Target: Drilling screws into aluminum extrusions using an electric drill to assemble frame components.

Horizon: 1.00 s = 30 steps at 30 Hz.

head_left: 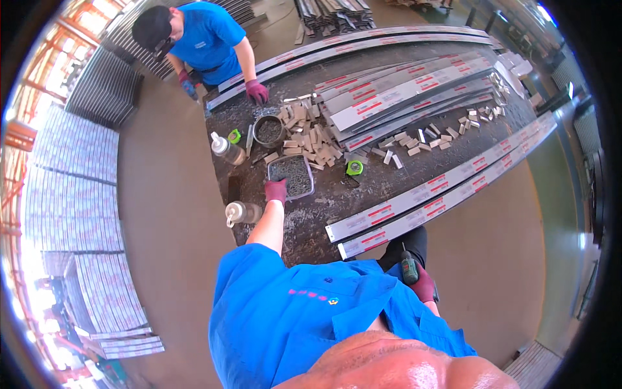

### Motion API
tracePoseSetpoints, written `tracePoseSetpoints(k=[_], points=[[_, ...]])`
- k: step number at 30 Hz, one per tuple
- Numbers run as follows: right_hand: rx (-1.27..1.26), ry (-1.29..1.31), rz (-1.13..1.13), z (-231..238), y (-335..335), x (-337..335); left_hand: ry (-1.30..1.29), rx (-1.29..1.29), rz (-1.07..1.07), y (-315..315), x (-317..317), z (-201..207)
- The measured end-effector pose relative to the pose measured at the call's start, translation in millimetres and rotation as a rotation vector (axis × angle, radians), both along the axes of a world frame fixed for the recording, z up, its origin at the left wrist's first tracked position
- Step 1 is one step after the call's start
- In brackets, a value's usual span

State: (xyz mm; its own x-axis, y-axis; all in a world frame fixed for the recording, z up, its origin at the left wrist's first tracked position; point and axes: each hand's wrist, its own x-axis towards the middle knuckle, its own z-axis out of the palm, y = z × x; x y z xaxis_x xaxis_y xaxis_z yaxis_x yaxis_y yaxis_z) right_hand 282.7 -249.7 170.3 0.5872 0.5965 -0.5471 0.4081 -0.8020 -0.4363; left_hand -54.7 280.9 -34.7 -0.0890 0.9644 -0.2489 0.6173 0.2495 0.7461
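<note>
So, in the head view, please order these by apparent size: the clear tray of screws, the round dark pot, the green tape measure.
1. clear tray of screws
2. round dark pot
3. green tape measure

The pot lies farther away, so its place is uncertain.

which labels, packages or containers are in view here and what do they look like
Labels: red and white strips on the long metal profiles across the table.
Tray: clear rectangular box of small dark parts, left hand at its edge.
Two bottles: clear plastic, table's left side.
Round pot: grey, dark contents.

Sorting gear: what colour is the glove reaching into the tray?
Maroon glove, head view.
</note>
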Motion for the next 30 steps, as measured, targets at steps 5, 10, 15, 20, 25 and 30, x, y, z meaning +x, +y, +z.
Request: tracePoseSetpoints(k=[5,10,15,20,25,30], points=[[0.083,0.005,0.041,-7,0,-2,0.032,-0.013,0.14,7,-32,-11],[0.128,0.018,0.047,-45,-19,10,0.118,0.023,0.175,2,-24,-5],[0.154,0.0,0.027,-41,-31,14,-0.005,-0.012,0.186,-19,8,27],[0.091,0.036,0.026,-29,-17,8,0.454,0.303,-0.323,-23,-31,10],[0.1,0.039,0.0,-39,-25,11,-0.581,-0.117,0.267,-37,4,50],[0.257,0.151,-0.003,-71,-36,12,-0.136,0.083,0.073,-37,-29,62]])
